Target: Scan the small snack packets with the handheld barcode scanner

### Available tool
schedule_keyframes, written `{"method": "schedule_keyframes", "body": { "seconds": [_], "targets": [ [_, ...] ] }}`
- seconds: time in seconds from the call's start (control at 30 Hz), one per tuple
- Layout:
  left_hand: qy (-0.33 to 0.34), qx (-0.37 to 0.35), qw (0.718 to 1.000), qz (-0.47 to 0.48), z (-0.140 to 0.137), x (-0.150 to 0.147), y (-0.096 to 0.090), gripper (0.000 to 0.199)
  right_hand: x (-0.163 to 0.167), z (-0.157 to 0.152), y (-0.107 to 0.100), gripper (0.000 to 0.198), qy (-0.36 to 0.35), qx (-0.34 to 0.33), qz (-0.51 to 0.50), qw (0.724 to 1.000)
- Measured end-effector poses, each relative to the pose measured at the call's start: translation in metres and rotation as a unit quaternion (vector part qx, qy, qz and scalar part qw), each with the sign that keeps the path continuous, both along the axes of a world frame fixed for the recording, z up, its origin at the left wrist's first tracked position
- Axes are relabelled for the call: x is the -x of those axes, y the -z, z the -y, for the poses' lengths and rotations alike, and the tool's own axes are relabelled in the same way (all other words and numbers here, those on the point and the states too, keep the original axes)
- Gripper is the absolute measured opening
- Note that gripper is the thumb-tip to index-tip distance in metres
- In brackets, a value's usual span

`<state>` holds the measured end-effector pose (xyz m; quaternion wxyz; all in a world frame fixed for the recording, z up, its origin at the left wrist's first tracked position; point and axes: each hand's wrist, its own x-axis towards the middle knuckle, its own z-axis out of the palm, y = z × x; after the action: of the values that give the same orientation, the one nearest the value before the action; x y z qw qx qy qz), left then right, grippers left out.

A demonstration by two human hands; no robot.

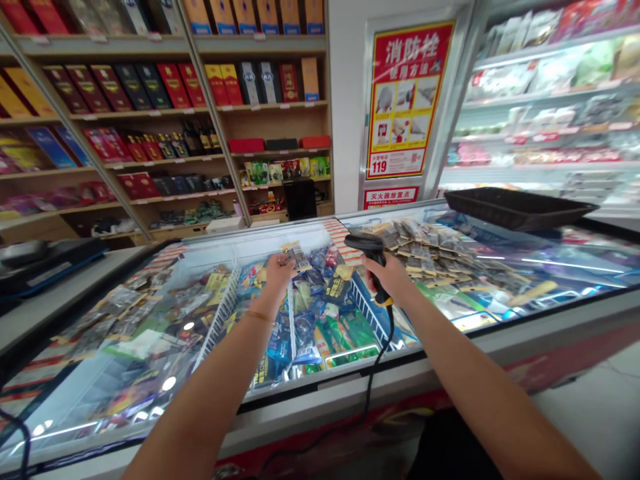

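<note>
Over a glass-topped freezer, as the head cam has it, both arms reach forward from the bottom edge, hands well apart. Left hand has its fingers pinched on a small packet held up over the glass; can't tell if the packet touches the lid. There's a thin band round that wrist. Right hand is wrapped round the grip of a barcode scanner, nose pointing left, cable hanging down the front.

Room's a shop: wooden shelving at the back, a lit display case on the right.

Headcount: one packet in hand, one scanner, one black tray on the freezer, two red signs on the wall, six orange-and-blue boxes up top. Too many in the packet pile to count, sorry.
</note>
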<state>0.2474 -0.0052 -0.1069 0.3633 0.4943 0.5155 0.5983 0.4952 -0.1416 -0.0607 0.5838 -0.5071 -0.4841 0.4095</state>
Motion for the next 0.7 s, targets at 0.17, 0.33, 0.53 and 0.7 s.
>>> {"method": "schedule_keyframes", "body": {
  "seconds": [0.17, 0.33, 0.53, 0.7],
  "targets": [
    [0.129, 0.055, 0.986, 0.093, 0.002, -0.084, -0.047, 0.027, -0.082, 0.024, -0.024, 0.035, 0.096, 0.009, -0.002, 0.995],
    [0.267, 0.079, 0.951, 0.138, -0.005, -0.190, -0.082, 0.026, -0.153, 0.040, -0.042, 0.031, 0.176, 0.015, -0.016, 0.984],
    [0.338, 0.031, 0.939, 0.058, -0.018, -0.296, -0.091, 0.022, -0.189, 0.051, -0.048, 0.029, 0.216, 0.013, -0.025, 0.976],
    [0.296, -0.044, 0.954, -0.005, -0.039, -0.325, -0.089, 0.021, -0.195, 0.049, -0.042, 0.030, 0.215, 0.004, -0.007, 0.977]
  ]
}}
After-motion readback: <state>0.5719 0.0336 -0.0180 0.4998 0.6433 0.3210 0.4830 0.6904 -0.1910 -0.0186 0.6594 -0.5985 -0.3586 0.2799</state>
